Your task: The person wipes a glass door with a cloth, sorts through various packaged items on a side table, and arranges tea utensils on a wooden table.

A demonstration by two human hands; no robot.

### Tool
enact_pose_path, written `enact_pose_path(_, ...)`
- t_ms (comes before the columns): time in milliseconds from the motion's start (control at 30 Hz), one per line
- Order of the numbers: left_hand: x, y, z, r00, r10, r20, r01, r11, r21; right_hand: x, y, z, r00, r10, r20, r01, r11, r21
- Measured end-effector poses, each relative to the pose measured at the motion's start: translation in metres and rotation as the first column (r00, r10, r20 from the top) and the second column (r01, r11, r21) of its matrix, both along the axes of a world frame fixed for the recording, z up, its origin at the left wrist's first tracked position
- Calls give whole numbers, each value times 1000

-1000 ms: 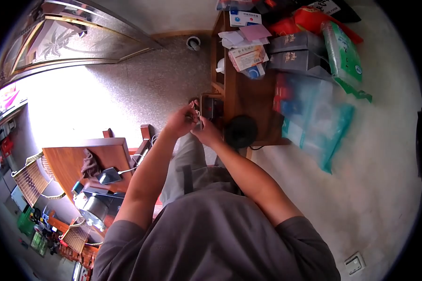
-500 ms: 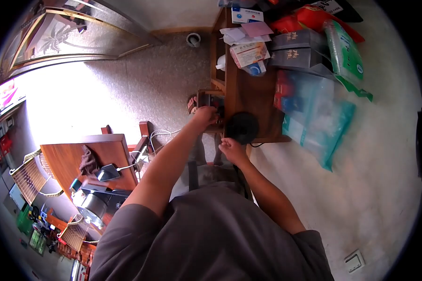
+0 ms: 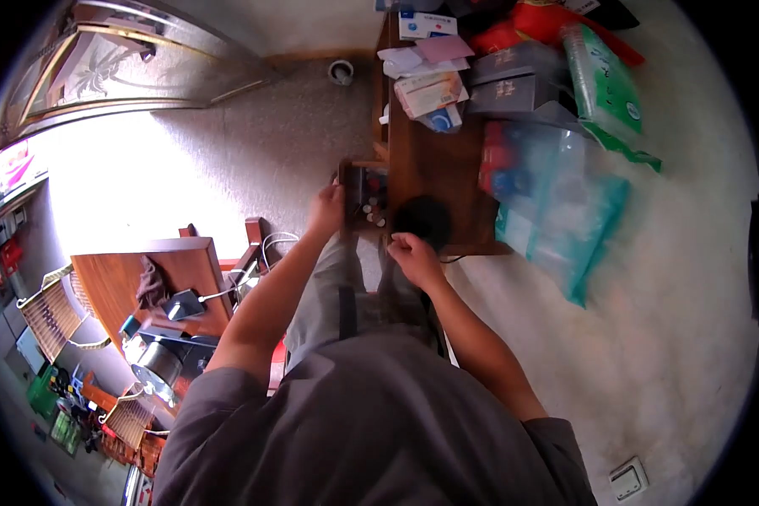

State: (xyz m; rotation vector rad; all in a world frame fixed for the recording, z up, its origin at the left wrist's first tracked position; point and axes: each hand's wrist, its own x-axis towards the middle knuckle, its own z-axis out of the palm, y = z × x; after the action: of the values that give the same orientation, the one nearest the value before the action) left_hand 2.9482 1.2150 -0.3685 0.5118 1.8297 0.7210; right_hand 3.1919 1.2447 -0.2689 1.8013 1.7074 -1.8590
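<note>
In the head view, a small wooden drawer (image 3: 366,164) stands out from the side of a brown cabinet (image 3: 447,164), above the person's legs, with several small round pale pieces, probably coins (image 3: 372,211), lying loose in it. The left hand (image 3: 328,211) is at the drawer's front board, its fingers close against the outer side; whether they hook over the edge or merely touch cannot be told. The right hand (image 3: 417,257) is half curled, thumb and fingertips drawn together, near the cabinet's corner and just beside a black round object (image 3: 422,221); whether anything small is pinched there is too blurred to tell. The drawer looks stiff and fairly light, likely to slide straight when held at the middle of its front board, though a jerk could scatter the pieces inside. Those pieces look hard, thin and slick, best picked up by the rim with fingertips. On the cabinet top lie dark boxes (image 3: 519,91) and a soft teal plastic bag (image 3: 600,240).
</note>
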Motion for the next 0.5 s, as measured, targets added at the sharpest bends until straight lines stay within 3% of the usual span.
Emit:
enact_pose_path(33, -3, -4, -9, 974, -4, -226, 2, 1000, -8, 2, 8, 1, 1000, -3, -2, 3, 1000, 9)
enact_pose_path(100, 4, -13, -50, 778, -1, -628, -15, 1000, -21, 7, 22, 4, 1000, -5, -1, 5, 1000, 29)
enact_pose_path(167, 10, 0, -43, 978, 79, -194, -100, 990, -99, 8, 41, 9, 999, -41, -27, 42, 998, 56)
enact_pose_path(200, 13, 5, -34, 990, 131, 44, -123, 980, -154, 8, 49, 12, 998, -57, -39, 59, 996, 63)
enact_pose_path(233, 19, 21, -4, 996, 82, 48, -68, 967, -247, 8, 57, 13, 997, -65, -48, 69, 995, 75)
enact_pose_path(300, 35, 20, -9, 997, 57, -44, -65, 973, -221, 9, 73, 14, 995, -80, -66, 86, 991, 98)
enact_pose_path(433, 55, 14, -24, 996, 9, -85, -13, 999, -52, 17, 91, 4, 984, -115, -140, 134, 982, 134)
enact_pose_path(500, 70, 13, -55, 980, -2, -197, 10, 999, 38, 22, 96, 3, 984, -117, -135, 135, 983, 127)
